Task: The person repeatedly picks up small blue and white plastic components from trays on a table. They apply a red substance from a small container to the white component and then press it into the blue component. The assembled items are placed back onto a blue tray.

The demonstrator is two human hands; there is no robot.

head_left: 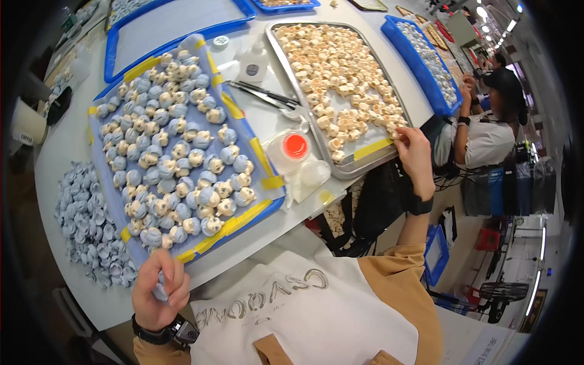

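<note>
My left hand (159, 286) is closed with curled fingers round a pale blue hair piece (160, 291), just off the near edge of a blue tray (252, 213). On that tray's lined bed stand many small doll heads (182, 149), cream faces joined to pale blue hair. Left of it lies a heap of loose pale blue shell pieces (88, 225). My right hand (415, 149) pinches at the near right corner of a metal tray (286, 67) of hollow cream head pieces (331, 61). What sits between those fingertips is too small to tell.
Between the trays lie tweezers (261, 91), a clear bottle (252, 64) and a tub with a red-orange top (295, 146). Another blue tray (111, 52) stands behind. At right, a blue bin (420, 67) holds grey-blue pieces, near a seated person (486, 134).
</note>
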